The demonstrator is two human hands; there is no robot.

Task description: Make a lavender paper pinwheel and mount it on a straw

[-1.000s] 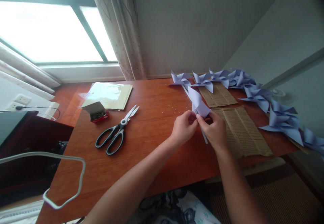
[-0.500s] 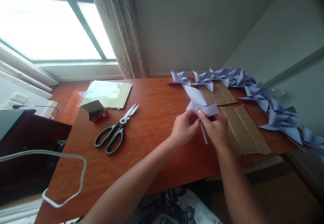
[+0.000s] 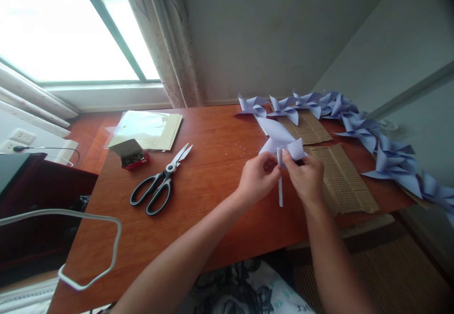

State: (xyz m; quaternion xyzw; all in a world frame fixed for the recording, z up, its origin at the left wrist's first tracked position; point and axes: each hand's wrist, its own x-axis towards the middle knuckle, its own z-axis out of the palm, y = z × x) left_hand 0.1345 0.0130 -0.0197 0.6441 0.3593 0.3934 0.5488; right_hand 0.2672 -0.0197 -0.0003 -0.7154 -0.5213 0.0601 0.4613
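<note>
Between both hands, lilac paper pinwheel [image 3: 280, 140], thin stick [image 3: 280, 188]

On the table [image 3: 213, 200] we counted one pair of scissors [image 3: 159, 184], one small box [image 3: 129, 153], one clear sleeve of paper [image 3: 147, 129], two cardboard pieces [image 3: 340, 177], one pinwheel in our hands [image 3: 280, 143], and a row of finished pinwheels [image 3: 354, 120] too overlapped to number.

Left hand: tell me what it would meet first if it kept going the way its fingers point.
The left hand points right, at the paper pinwheel and stick it already pinches. Just past these is the right hand, then probably the brown mat, though depth is unclear.
</note>
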